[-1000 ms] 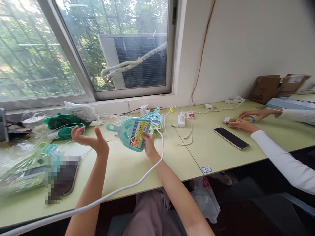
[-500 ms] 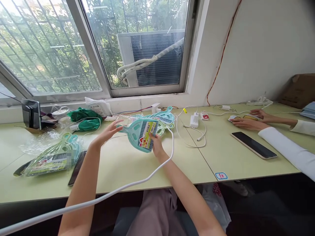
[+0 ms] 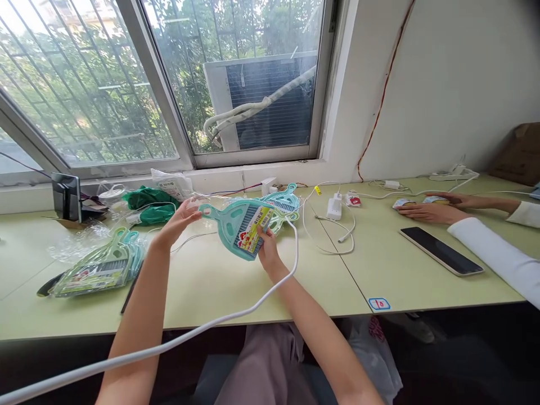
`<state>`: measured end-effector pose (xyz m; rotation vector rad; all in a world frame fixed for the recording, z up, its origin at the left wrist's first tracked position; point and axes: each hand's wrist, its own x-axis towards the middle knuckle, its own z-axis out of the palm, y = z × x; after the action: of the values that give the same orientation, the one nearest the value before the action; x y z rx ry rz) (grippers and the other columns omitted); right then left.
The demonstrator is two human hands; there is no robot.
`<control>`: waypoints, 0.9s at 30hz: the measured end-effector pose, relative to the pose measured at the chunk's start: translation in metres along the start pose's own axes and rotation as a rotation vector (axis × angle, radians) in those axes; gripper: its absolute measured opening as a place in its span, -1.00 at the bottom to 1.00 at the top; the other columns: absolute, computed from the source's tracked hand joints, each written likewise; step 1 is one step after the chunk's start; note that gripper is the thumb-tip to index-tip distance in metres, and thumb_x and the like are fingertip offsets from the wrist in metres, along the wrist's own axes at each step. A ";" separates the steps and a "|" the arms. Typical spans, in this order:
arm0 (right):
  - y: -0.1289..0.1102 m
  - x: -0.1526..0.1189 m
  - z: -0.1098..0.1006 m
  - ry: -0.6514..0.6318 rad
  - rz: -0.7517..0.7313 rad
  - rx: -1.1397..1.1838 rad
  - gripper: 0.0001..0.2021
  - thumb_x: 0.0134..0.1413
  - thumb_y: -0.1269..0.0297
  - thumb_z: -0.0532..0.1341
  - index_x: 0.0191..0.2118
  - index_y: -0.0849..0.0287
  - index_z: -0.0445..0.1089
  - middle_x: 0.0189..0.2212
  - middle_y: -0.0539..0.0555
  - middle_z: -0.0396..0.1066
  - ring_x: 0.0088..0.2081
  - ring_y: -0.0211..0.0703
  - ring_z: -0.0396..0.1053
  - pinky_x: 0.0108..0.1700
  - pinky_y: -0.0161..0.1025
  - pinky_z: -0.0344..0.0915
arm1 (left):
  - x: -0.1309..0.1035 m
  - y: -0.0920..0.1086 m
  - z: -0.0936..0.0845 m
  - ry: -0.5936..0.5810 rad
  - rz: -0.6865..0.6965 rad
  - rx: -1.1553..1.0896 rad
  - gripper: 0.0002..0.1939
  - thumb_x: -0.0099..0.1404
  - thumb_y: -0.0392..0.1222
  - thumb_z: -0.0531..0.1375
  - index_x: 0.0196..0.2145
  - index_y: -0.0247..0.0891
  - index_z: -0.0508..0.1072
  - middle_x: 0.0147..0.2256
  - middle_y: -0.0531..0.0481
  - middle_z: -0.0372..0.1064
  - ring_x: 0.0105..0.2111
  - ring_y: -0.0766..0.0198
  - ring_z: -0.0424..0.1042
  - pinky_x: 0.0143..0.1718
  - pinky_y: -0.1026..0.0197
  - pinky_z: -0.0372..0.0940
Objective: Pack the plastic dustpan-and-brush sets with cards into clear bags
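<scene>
A teal dustpan and brush set (image 3: 231,228) with a yellow-green printed label is held up over the table, tilted, its handle to the left. My right hand (image 3: 269,250) grips its wide bristle end, thumb over the label's edge. At the handle end my left hand (image 3: 182,222) is closed, its fingertips on the handle loop and what looks like clear film. Behind it lie more dustpan and brush sets (image 3: 287,198), teal and pale green, partly hidden. To the left sits a stack of wrapped sets (image 3: 99,270) in clear plastic.
A white cable (image 3: 236,312) crosses in front of my forearms. A charger (image 3: 334,207) with cords and a dark phone (image 3: 441,250) lie to the right. Another person's hands (image 3: 430,211) rest on small items there. Green plastic bags (image 3: 154,205) and a propped device (image 3: 66,197) stand left.
My left hand's fingers have come together at the handle end, where they were more spread. The held set has tilted slightly. The view has shifted a little.
</scene>
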<state>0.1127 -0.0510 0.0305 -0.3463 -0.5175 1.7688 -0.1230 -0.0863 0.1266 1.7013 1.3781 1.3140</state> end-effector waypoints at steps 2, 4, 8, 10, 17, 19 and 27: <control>0.002 0.000 0.000 -0.001 0.013 -0.010 -0.77 -0.16 0.29 0.36 -0.28 0.12 0.43 -0.33 -0.02 0.56 -0.31 -0.15 0.50 -0.19 -0.16 0.46 | 0.002 0.000 0.008 -0.027 -0.008 0.028 -0.25 0.05 0.19 0.32 0.14 -0.15 0.31 0.01 -0.18 0.39 0.01 0.01 0.37 0.04 0.00 0.27; 0.004 0.000 0.000 -0.012 0.034 -0.037 -0.77 -0.18 0.31 0.36 -0.29 0.11 0.43 -0.33 -0.03 0.55 -0.31 -0.14 0.50 -0.18 -0.13 0.45 | 0.002 0.005 0.018 -0.031 -0.024 0.038 -0.30 0.07 0.17 0.31 0.12 -0.16 0.34 -0.03 -0.16 0.41 -0.03 0.02 0.40 0.00 0.01 0.31; 0.004 0.001 -0.001 -0.028 0.063 -0.051 -0.75 -0.20 0.35 0.36 -0.29 0.12 0.42 -0.32 -0.02 0.55 -0.27 -0.08 0.50 -0.12 -0.07 0.45 | 0.003 0.025 0.029 -0.030 -0.050 0.069 -0.30 0.10 0.21 0.27 0.14 -0.13 0.31 0.01 -0.16 0.39 0.05 -0.05 0.34 0.03 0.00 0.29; 0.001 0.001 -0.001 -0.033 0.043 -0.027 -0.76 -0.18 0.34 0.35 -0.27 0.11 0.42 -0.29 -0.01 0.55 -0.22 -0.06 0.50 -0.09 -0.05 0.44 | 0.005 0.033 0.027 0.001 -0.050 0.123 -0.26 0.10 0.26 0.25 0.16 -0.11 0.29 0.11 -0.16 0.31 0.15 -0.09 0.23 0.12 -0.02 0.20; -0.005 -0.002 0.001 -0.068 0.000 -0.027 -0.76 -0.15 0.31 0.34 -0.25 0.10 0.42 -0.25 -0.01 0.55 -0.21 -0.07 0.49 -0.10 -0.07 0.45 | 0.018 0.057 0.004 -0.032 0.047 0.182 -0.21 0.06 0.33 0.22 0.14 -0.16 0.32 0.10 -0.21 0.34 0.11 -0.06 0.29 0.08 0.03 0.24; -0.004 -0.003 0.003 -0.075 0.013 -0.021 -0.75 -0.17 0.33 0.35 -0.26 0.10 0.42 -0.26 -0.02 0.55 -0.24 -0.09 0.49 -0.11 -0.09 0.45 | 0.024 0.057 0.003 -0.073 0.038 0.212 -0.23 0.03 0.30 0.27 0.10 -0.19 0.35 -0.02 -0.22 0.44 -0.01 -0.03 0.40 -0.04 0.05 0.33; -0.008 -0.007 0.004 -0.072 0.005 -0.009 -0.73 -0.14 0.27 0.35 -0.22 0.11 0.45 -0.26 -0.01 0.55 -0.20 -0.07 0.49 -0.09 -0.09 0.44 | 0.032 0.051 0.025 -0.179 -0.120 0.100 -0.32 0.07 0.26 0.26 0.05 -0.19 0.43 -0.03 -0.15 0.45 -0.04 -0.04 0.42 -0.21 0.08 0.44</control>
<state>0.1192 -0.0571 0.0381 -0.2916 -0.5761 1.7891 -0.0813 -0.0677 0.1730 1.7262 1.4369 1.0164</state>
